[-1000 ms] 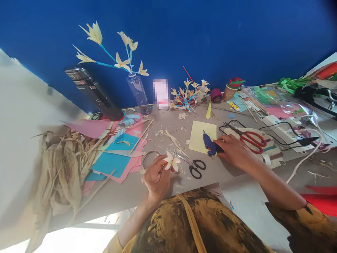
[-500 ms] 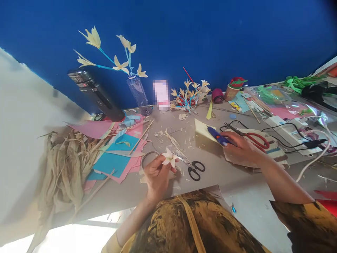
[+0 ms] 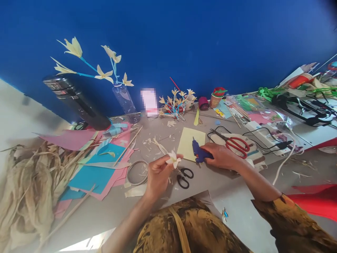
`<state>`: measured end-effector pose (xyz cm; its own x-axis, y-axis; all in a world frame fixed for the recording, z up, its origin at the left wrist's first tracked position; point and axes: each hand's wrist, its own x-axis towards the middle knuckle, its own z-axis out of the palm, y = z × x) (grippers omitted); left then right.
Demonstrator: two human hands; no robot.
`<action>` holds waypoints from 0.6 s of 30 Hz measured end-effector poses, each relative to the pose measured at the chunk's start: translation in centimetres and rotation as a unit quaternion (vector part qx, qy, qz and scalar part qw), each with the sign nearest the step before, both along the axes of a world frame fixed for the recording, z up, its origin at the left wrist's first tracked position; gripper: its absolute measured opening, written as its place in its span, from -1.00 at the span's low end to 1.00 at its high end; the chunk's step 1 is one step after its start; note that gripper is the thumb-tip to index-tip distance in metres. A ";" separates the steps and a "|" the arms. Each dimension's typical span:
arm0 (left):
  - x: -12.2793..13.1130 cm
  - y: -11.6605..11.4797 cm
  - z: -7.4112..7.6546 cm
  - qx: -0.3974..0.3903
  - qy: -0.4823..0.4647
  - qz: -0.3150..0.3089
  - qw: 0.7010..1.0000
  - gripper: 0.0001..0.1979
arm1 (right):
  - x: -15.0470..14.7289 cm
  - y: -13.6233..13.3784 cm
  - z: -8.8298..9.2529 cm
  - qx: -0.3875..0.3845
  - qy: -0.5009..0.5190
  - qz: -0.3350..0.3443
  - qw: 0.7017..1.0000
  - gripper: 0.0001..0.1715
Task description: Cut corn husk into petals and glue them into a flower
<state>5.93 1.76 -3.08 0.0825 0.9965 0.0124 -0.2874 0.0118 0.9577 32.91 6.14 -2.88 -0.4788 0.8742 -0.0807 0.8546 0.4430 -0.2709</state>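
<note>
Between the fingers of my left hand (image 3: 159,175) is a small cream flower (image 3: 173,160) with pointed petals, its face turned up. My right hand (image 3: 219,155) is wrapped round the handle of a blue glue gun (image 3: 199,151), whose nozzle points away from me over a pale yellow sheet (image 3: 184,144). Whether the gun rests on the sheet I cannot tell. Black-handled scissors (image 3: 185,178) lie just right of my left hand, their blades partly hidden. Beyond my right wrist, red-handled scissors (image 3: 238,147) lie on a folded cloth (image 3: 255,154).
A roll of tape (image 3: 137,173), blue paper (image 3: 92,172) and dried husks (image 3: 26,189) lie to the left. Behind stand a black flask (image 3: 79,105), a bottle (image 3: 123,102) with flowers and a bunch of small flowers (image 3: 176,103). A white power strip (image 3: 265,137) with cables lies right.
The view has swung to the right. My right hand has brought the glue gun closer to the flower, and its nozzle now points more away from me. My left hand still holds the flower.
</note>
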 end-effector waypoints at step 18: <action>2.6 3.5 -2.4 -0.095 0.027 -0.051 0.994 -0.77 | 6.8 -0.6 0.3 -0.099 0.626 -0.167 0.756 -0.35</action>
<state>8.57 5.26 -5.51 0.1790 0.9667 -0.1830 -0.2234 0.2211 0.9493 39.71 5.52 -2.59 -0.0434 0.9932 0.1079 -0.0700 0.1047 -0.9920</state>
